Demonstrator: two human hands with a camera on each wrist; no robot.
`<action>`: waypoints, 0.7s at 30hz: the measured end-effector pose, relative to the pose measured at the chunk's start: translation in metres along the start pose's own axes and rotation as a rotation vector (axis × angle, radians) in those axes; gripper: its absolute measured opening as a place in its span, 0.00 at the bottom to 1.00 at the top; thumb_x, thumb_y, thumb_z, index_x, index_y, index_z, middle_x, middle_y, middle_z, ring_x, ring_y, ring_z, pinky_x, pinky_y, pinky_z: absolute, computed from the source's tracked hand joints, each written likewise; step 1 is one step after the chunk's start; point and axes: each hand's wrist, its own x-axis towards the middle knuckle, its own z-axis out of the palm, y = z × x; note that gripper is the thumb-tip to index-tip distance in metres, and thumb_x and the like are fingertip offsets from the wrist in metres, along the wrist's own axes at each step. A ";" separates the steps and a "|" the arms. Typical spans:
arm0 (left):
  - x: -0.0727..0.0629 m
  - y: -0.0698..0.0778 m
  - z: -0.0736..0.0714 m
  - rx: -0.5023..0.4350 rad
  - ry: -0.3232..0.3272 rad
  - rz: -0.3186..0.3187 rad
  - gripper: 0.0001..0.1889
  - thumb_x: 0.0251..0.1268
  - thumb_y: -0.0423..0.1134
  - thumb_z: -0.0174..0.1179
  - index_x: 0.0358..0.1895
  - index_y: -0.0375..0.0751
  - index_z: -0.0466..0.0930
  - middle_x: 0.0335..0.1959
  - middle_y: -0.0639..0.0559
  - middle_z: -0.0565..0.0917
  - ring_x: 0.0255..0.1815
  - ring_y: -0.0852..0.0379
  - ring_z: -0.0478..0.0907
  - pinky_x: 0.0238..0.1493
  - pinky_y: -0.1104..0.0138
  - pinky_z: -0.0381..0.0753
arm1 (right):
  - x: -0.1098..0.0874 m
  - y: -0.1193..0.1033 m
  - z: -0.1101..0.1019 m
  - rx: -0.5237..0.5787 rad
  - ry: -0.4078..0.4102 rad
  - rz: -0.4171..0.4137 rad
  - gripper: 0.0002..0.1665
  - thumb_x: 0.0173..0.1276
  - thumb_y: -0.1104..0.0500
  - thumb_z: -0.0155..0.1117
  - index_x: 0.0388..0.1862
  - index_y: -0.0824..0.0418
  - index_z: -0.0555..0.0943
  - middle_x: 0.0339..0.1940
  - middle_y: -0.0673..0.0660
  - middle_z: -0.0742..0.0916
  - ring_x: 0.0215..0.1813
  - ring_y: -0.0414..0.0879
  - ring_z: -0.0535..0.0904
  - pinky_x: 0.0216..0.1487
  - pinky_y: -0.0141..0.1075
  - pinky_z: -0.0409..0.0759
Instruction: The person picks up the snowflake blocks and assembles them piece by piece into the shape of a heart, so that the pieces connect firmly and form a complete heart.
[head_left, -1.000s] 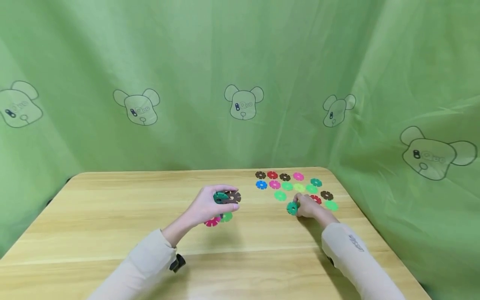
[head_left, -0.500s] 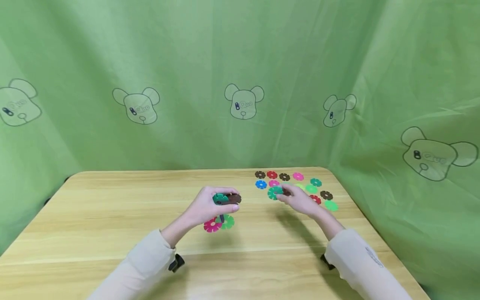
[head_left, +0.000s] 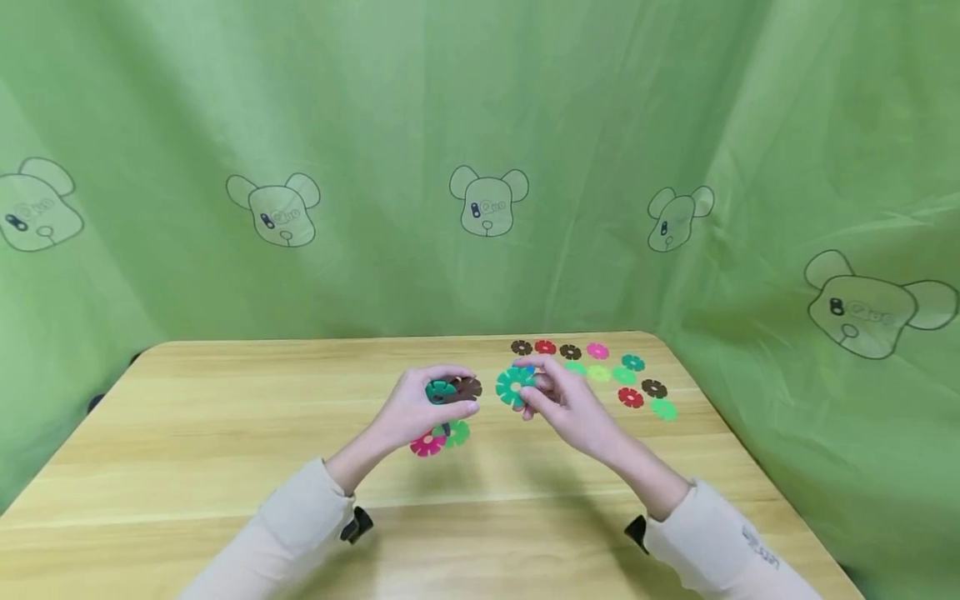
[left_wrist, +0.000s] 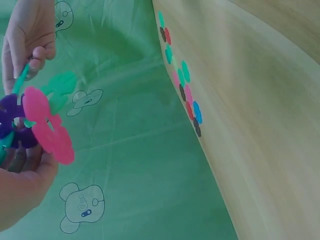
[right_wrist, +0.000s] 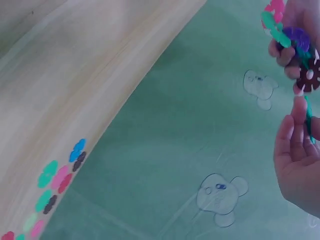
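In head view, the left hand [head_left: 411, 410] is gripping a multicoloured notched-plastic-disc cluster [head_left: 460, 432], long axis running one-to-seven o'clock; at three o'clock, the right hand [head_left: 572, 408] is pinching an upright round teal plastic disc [head_left: 506, 387].

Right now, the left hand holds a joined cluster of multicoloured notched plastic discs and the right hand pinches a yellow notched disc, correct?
No: the head view shows the right hand pinching a teal-green, not yellow, notched plastic disc. The rest stands.
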 end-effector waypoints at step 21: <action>-0.005 0.012 -0.003 -0.021 -0.143 0.062 0.21 0.51 0.40 0.67 0.49 0.37 0.78 0.38 0.46 0.82 0.32 0.59 0.76 0.36 0.68 0.79 | -0.001 -0.009 0.016 -0.197 0.090 -0.395 0.18 0.58 0.76 0.58 0.48 0.70 0.76 0.25 0.55 0.83 0.25 0.40 0.78 0.23 0.27 0.75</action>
